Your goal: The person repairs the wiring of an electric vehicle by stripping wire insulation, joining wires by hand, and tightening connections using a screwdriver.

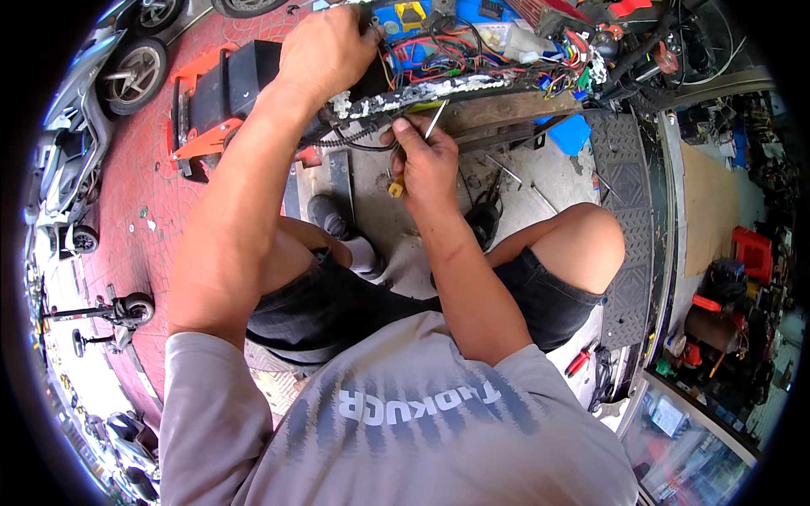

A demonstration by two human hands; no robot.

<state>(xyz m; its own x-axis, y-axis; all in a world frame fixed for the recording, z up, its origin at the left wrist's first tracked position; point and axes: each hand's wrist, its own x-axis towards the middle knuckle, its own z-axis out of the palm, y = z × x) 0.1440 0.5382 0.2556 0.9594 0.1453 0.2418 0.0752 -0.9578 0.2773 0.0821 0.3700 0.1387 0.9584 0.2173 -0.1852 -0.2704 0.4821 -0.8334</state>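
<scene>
My right hand (426,160) is closed round a screwdriver with a yellow handle (396,187). Its thin metal shaft (436,120) points up at the near edge of a long black housing (422,99), which has ragged white residue along its rim. Red, black and other coloured wires (439,46) lie tangled behind that rim. Farther up and to the left, my left hand (329,51) is curled over the housing's left end. Its fingertips are mostly hidden, so what they grip does not show. A black corrugated cable (342,139) hangs below the rim.
An orange-and-black box-shaped unit (240,80) stands left of the housing. Metal rods (504,169) and red-handled pliers (579,363) lie on the floor. A blue piece (569,135) sits near a textured dark ramp (623,228). Parked motorbikes (135,76) line the left; a glass case (688,438) stands lower right.
</scene>
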